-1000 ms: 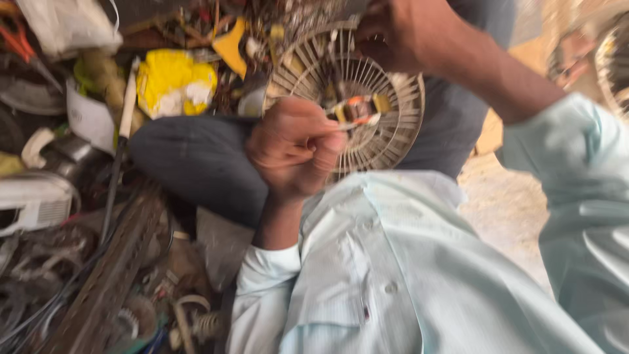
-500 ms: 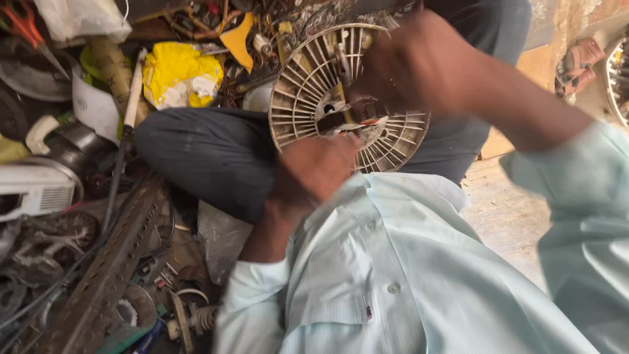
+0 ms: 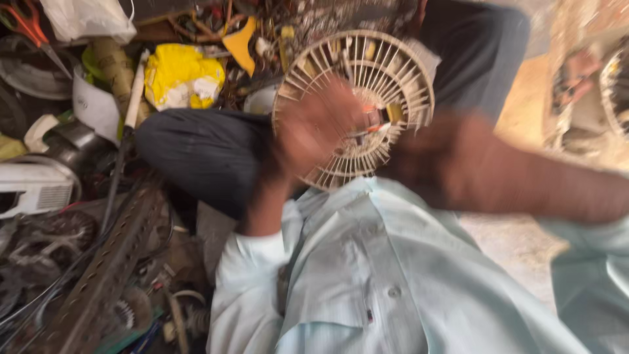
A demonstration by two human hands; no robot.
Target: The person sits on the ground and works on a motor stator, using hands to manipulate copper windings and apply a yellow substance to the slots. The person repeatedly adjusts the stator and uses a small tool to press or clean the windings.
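A round cream ribbed plastic disc, like a fan grille, stands on edge over my lap. My left hand is a blurred fist pressed on the disc's front left. A thin tool with orange and yellow parts sticks out of it toward the hub. My right hand is badly motion-blurred at the disc's lower right rim, and its grip is unreadable. Both arms wear pale blue sleeves.
My dark-trousered knee lies left of the disc. Scrap fills the left: a yellow crumpled bag, a white casing, a perforated metal strip, wires and motor parts. Sandy ground is at right.
My right hand has dropped from the disc's upper right edge to its lower right. My left fist stays at the hub. The view has tilted slightly.
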